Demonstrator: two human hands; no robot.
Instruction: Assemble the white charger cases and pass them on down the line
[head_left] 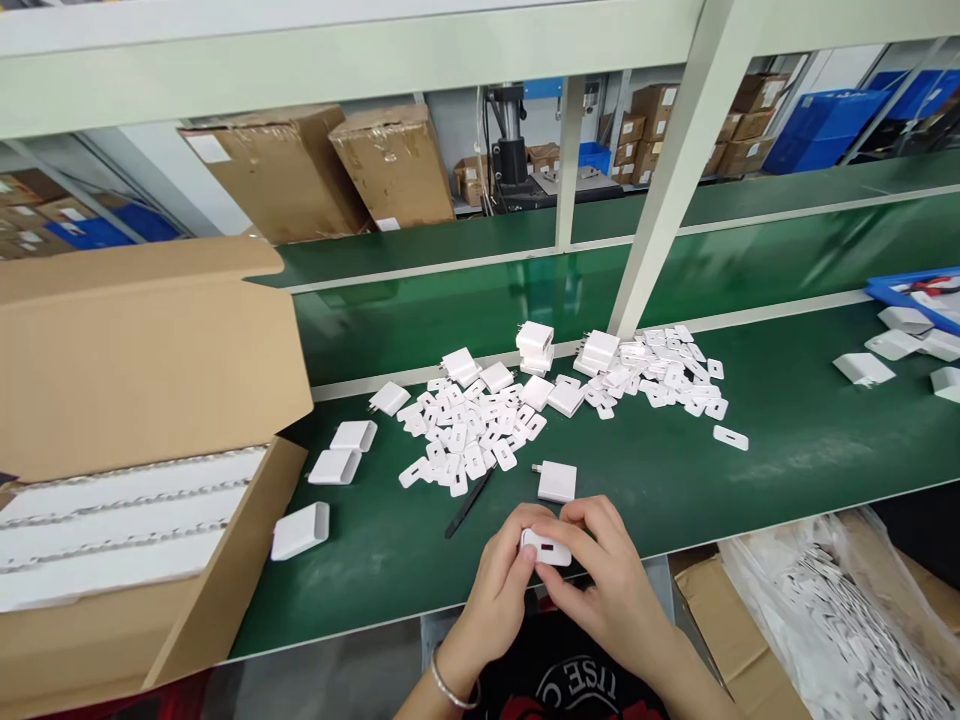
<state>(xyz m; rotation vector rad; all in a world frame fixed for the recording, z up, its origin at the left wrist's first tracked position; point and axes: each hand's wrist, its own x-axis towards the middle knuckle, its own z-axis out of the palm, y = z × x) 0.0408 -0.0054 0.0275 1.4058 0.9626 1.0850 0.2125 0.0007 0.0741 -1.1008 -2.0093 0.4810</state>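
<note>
Both my hands grip one white charger [547,549] at the front edge of the green bench, its face with a dark slot turned up toward me. My left hand [501,570] holds its left end, the thumb pressed on the face. On the other end, the fingers of my right hand [611,560] are closed around the right side. Just beyond my fingers lies another white charger [557,481] with its prongs to the left. Black tweezers [470,502] rest beside a heap of small white slotted face plates [465,430].
An open cardboard box [217,570] with white layers stands at left, near several white charger housings [301,531]. More face plates [667,370] lie at back right. A blue tray [919,290] sits far right. A slanted post [667,160] rises behind. Below right is a plastic-lined carton [735,620].
</note>
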